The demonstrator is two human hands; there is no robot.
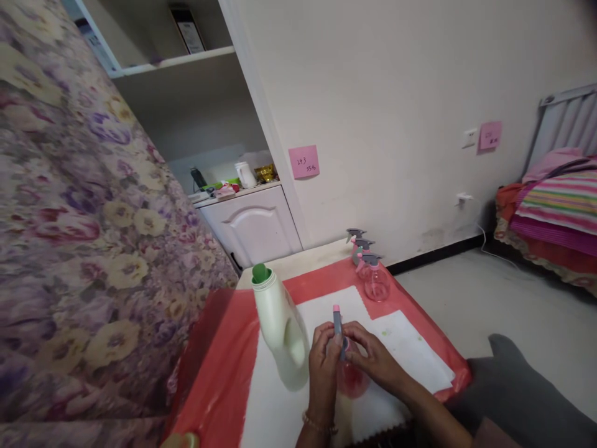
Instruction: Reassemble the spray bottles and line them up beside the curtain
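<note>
A small clear pink spray bottle (353,381) stands in front of me on white cloth, its grey trigger head (336,320) with a pink nozzle tip pointing away. My left hand (325,348), a beaded bracelet at its wrist, closes on the left side of the head. From the right, my right hand (373,359) wraps its fingers around the head and neck; some fingertips are hidden. Left of my hands a large pale green jug (275,317) with a handle stands upright, a green piece (260,272) in its mouth.
Several similar spray bottles (377,285) stand in a row at the table's far right corner. White cloths (410,345) lie over the red table cover (214,354). A floral curtain (93,249) hangs at left; a grey stuffed-looking shape (517,379) is at right.
</note>
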